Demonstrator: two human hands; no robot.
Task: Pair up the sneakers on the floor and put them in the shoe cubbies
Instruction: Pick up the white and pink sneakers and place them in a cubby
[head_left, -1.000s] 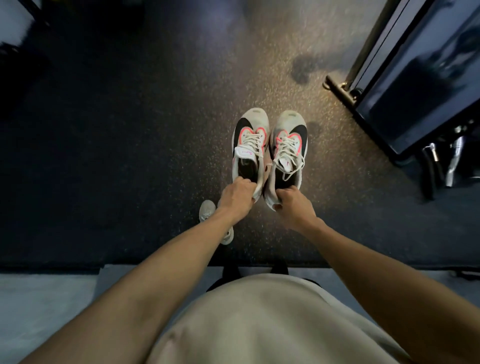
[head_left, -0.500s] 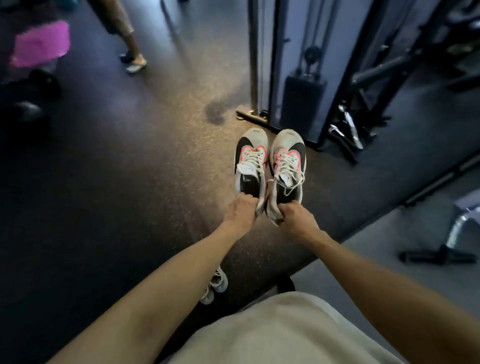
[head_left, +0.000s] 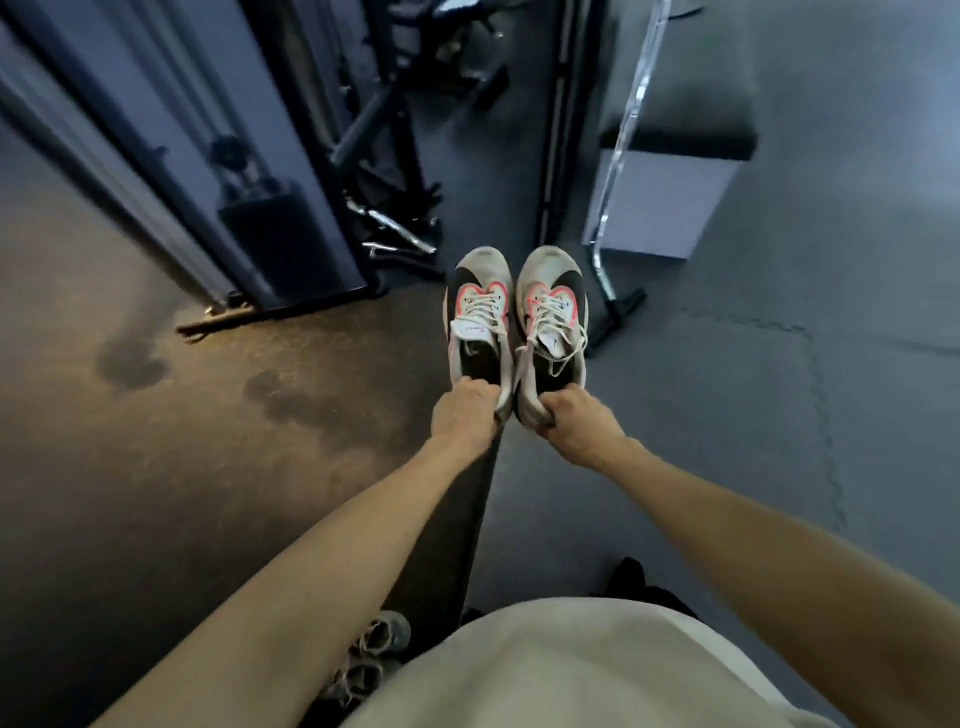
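Two matching white sneakers with black panels and pink trim hang side by side in front of me, toes pointing away. My left hand (head_left: 464, 415) grips the heel of the left sneaker (head_left: 478, 317). My right hand (head_left: 576, 426) grips the heel of the right sneaker (head_left: 553, 312). Both shoes are held above the floor, nearly touching each other. Another pair of grey sneakers (head_left: 369, 660) lies on the floor by my left side, partly hidden by my arm and shirt. No shoe cubbies are in view.
A weight machine frame (head_left: 244, 208) with dark bars stands at the upper left. A padded bench (head_left: 675, 171) with a chrome leg (head_left: 623, 135) stands at the upper right. The dark rubber floor (head_left: 182, 441) meets grey foam tiles (head_left: 779, 415) under the shoes.
My view has swung to the right while both hands keep their hold on the sneaker pair. The gym machine has slid to the left, the bench and grey tiles have come into view.
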